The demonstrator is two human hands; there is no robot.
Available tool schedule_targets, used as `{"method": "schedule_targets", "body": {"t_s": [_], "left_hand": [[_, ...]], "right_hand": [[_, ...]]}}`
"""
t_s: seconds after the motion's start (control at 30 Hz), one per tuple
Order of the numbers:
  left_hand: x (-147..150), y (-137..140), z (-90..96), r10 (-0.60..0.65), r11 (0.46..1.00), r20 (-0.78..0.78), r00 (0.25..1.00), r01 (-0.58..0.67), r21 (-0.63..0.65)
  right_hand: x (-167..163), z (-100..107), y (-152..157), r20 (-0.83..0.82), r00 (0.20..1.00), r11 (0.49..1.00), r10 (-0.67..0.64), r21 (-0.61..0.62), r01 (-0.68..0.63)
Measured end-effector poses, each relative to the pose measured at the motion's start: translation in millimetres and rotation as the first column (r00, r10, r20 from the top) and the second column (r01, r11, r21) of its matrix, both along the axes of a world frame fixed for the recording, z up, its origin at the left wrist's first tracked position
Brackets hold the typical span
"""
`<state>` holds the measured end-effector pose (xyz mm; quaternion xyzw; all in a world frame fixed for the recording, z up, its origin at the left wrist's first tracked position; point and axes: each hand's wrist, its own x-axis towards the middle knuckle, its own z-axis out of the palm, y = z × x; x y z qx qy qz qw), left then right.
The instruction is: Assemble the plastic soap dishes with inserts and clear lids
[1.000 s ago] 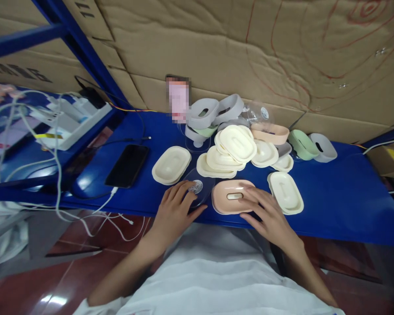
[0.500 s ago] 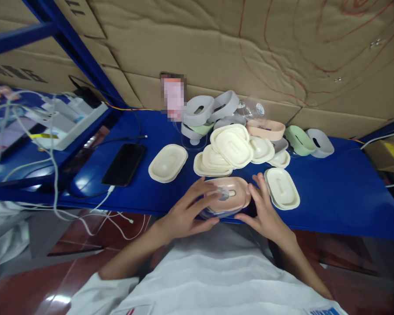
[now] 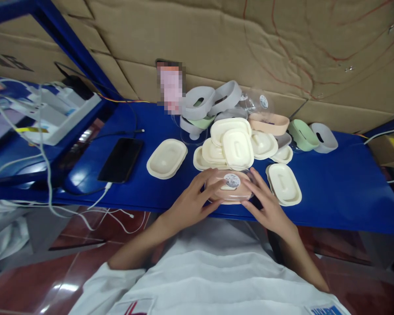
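Observation:
Near the front edge of the blue table, a peach oval plastic container point(image 3: 218, 176) lies under a clear plastic cover point(image 3: 241, 196) that bears a round printed sticker. My left hand point(image 3: 192, 199) grips the cover's left side, with fingers over the top and the thumb low at the front. On the other side, my right hand point(image 3: 271, 205) has its fingers curved round the cover's right end. Just behind is a pile of cream oval lids point(image 3: 238, 148). Another stack of cream lids point(image 3: 285, 184) is to the right of my right hand, and one more cream stack point(image 3: 167, 158) sits to the left.
Grey oval rings point(image 3: 198, 103), a peach ring point(image 3: 269, 124) and a green ring point(image 3: 302, 135) stand at the back against cardboard. A black phone point(image 3: 121, 160) with a white cable lies left. Tangled white cables and a power strip point(image 3: 75, 122) are further left.
The clear cover has moved from the left side of the peach container to over it, its sticker now facing up. My right hand has closed in on the cover's right end.

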<state>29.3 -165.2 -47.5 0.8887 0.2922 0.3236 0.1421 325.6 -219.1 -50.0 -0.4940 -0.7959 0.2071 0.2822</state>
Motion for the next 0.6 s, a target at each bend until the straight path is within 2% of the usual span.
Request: {"method": "schedule_targets", "body": {"t_s": [0.27,0.4,0.6], "left_hand": [[-8.4,3.1,-7.2,0.027,0.997,0.029,0.999,-0.028,0.066],[-10.1,4.9,-8.5,-0.003,0.993,0.039,0.999,-0.001,0.120],[-11.5,6.2,-8.4,0.008,0.978,-0.043,0.999,0.002,0.209]], "right_hand": [[-6.8,5.3,-0.8,0.091,0.994,0.998,0.059,-0.004,-0.058],[-8.3,4.0,-2.2,0.143,0.988,0.996,0.051,0.059,-0.060],[-7.9,2.7,-2.6,0.230,0.973,0.974,0.035,0.211,-0.085]]}}
